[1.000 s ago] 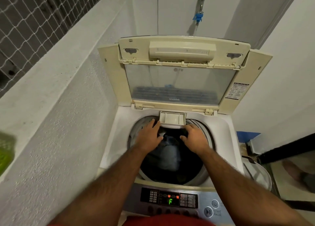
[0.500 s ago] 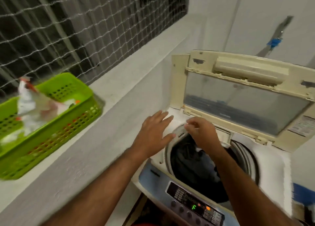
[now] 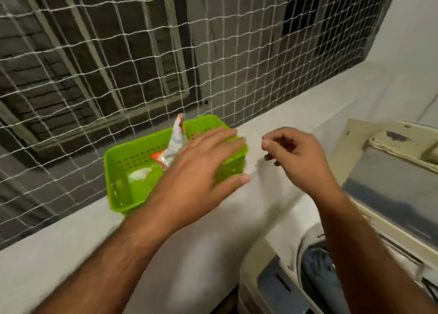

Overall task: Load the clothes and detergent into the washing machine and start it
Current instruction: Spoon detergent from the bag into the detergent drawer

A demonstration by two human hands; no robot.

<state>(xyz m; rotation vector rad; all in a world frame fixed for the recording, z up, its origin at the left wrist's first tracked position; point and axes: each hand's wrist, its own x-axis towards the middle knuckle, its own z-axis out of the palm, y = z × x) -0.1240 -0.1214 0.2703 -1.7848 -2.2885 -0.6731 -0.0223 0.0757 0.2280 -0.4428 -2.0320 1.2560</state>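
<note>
White netting is stretching over the window, rising straight up behind the green basket. A grey ledge is running under the basket and carrying it. Washing machine is sitting down to the right of the basket, below the ledge, its cream lid standing raised. Blue-grey clothes are lying in the tub opening, well apart from the basket.

The basket is sitting against the netting, perforated walls, tilted a bit in the frame. Inside it a detergent pouch is standing upright, white with orange and blue print, top poking above the back rim. Something white is lying on the basket floor, front-left of the pouch; too blurred to name.

Left hand is hovering over the basket's right half, fingers straight and spread, thumb reaching past the basket's near right corner. Holding nothing; can't tell if it is touching the rim or the pouch. Right hand is hanging over the ledge just right of the basket, fingers loosely curled with fingertips near the thumb, nothing in it, not touching the basket.
</note>
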